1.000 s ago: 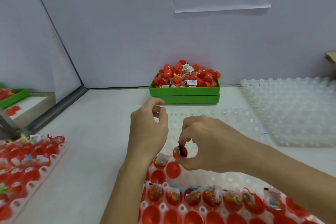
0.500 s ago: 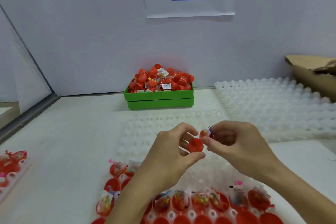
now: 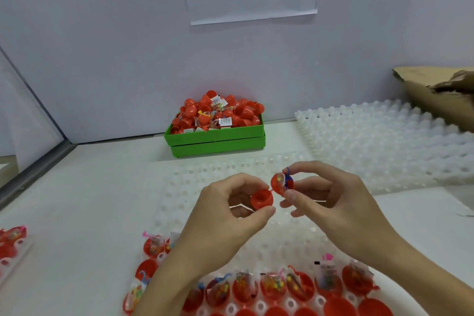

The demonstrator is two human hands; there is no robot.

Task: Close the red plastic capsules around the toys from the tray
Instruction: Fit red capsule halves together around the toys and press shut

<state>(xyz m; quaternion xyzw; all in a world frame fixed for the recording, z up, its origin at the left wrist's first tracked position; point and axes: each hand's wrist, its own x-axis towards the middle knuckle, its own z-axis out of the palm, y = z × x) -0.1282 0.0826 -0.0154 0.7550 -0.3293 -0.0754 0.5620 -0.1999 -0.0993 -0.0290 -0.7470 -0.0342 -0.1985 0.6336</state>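
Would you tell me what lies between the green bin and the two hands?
In the head view, only bare white table and the empty far cells of the white tray separate the green bin from them.

The white table (image 3: 77, 200) carries everything. Directly under the place where the two hands meet lies a clear plastic tray (image 3: 205, 182) with many small round cups; its near rows, below the grip, hold open red capsule halves (image 3: 272, 287) with toys in small bags. Far behind the grip, against the wall, stands a green box (image 3: 215, 140) heaped with red capsules. To the right of the grip and behind it lies a stack of empty clear trays (image 3: 384, 141), and a brown cardboard box (image 3: 436, 100) behind them. Far to the left, at the edge, another tray of red capsules (image 3: 10, 241) shows partly.
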